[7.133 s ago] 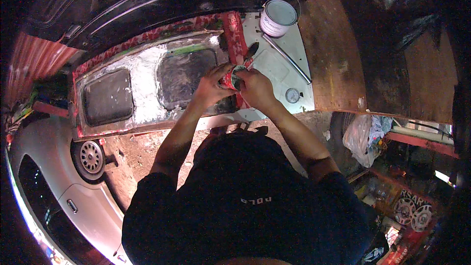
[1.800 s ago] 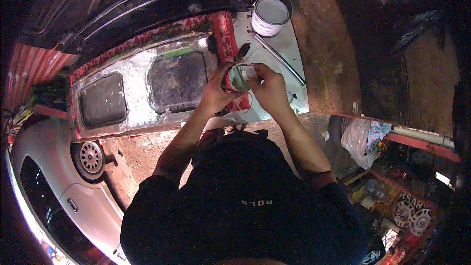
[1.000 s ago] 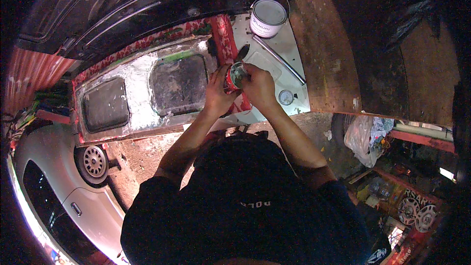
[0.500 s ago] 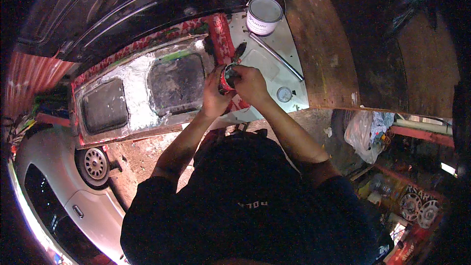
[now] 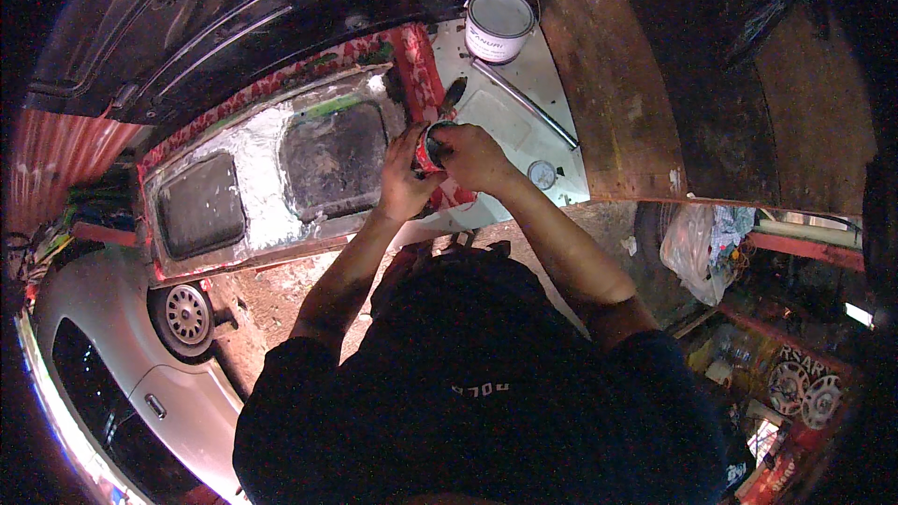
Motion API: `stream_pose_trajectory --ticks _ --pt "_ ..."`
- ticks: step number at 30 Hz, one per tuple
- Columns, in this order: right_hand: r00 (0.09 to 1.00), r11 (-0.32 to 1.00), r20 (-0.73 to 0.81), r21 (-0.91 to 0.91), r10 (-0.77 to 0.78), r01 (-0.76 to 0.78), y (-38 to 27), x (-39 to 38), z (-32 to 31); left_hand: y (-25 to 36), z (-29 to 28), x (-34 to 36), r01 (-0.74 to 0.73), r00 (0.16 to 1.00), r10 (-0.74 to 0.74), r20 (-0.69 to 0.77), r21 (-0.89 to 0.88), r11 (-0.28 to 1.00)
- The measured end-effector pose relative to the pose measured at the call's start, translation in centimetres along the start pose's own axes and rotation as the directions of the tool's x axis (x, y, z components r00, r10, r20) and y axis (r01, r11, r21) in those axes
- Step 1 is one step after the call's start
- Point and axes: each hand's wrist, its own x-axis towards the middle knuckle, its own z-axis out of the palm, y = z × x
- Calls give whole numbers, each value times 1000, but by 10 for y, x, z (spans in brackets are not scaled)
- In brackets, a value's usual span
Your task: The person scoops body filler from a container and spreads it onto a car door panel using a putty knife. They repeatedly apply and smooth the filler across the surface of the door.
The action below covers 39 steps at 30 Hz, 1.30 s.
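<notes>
Head view: near the middle of the frame we see a small red can (image 5: 426, 153), tilted, its dark mouth toward the right. Our left hand (image 5: 403, 180) is curled around its left side, while our right hand (image 5: 475, 159) bends its fingers in at the mouth; we cannot tell whether they pinch anything. Just above the hands lies a dark oblong thing (image 5: 455, 91), too small for us to identify. Left of the can we have a metal panel (image 5: 262, 166) with two dark recesses and a white patch between them. At upper centre a pale pail (image 5: 499, 35) with a wire handle stands near a shiny metal tube (image 5: 526, 103), and a small round lid-like disc (image 5: 541, 174) lies right of centre. At lower left we see a silver car (image 5: 108, 295); at right, a clear plastic bag (image 5: 690, 257), with two spoked wheel covers (image 5: 789, 387) at lower right
</notes>
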Motion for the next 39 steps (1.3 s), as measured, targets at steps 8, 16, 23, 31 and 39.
stream_pose_trajectory --ticks 8,16,23,31,39 --pt "974 965 221 264 -49 -11 9 1 -18 5 -5 5 -27 998 26 58 8 1000" --pt "963 724 258 650 77 -232 43 -10 -14 10 3 3 72 990 -60 126 -93 993" --pt "903 643 282 634 324 -429 44 -18 -51 9 5 -5 148 982 -127 140 -150 978" --pt "893 394 225 836 389 -382 66 -31 -52 4 20 -10 273 959 -227 168 -343 899" --pt "880 88 151 973 451 -212 115 -63 -15 -42 79 -35 406 913 -292 284 -588 700"
